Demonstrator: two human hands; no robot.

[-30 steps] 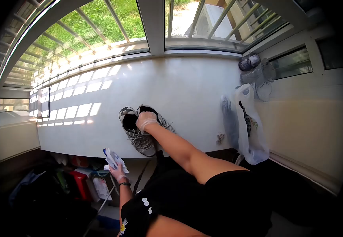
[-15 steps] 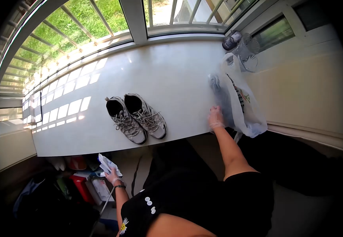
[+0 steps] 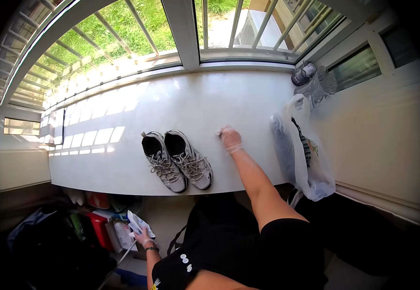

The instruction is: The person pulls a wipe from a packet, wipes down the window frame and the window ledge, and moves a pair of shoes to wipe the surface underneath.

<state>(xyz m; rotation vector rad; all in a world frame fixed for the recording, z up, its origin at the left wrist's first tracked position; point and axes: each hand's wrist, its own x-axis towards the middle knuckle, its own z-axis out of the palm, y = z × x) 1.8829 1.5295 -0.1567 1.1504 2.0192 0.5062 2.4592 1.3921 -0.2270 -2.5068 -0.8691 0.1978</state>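
Note:
My right hand, in a clear plastic glove, rests over the white tabletop to the right of the shoes. Its fingers are curled, and a small whitish bit shows at the fingertips; I cannot make out what it is. Lower left, below the table's front edge, my gloved left hand grips a white and blue soft packet. A pair of grey lace-up sneakers stands side by side near the front edge, the left shoe touching the right shoe, toes pointing toward me.
A white plastic bag and a bluish plastic bundle lie at the table's right end. Behind them are a dark jar and clear plastic containers. Below left are a red box and other stored things. Barred windows line the back.
My right hand has moved left and away from me, from beside the plastic bag toward the shoes. My left hand still holds the packet. The camera view has shifted slightly.

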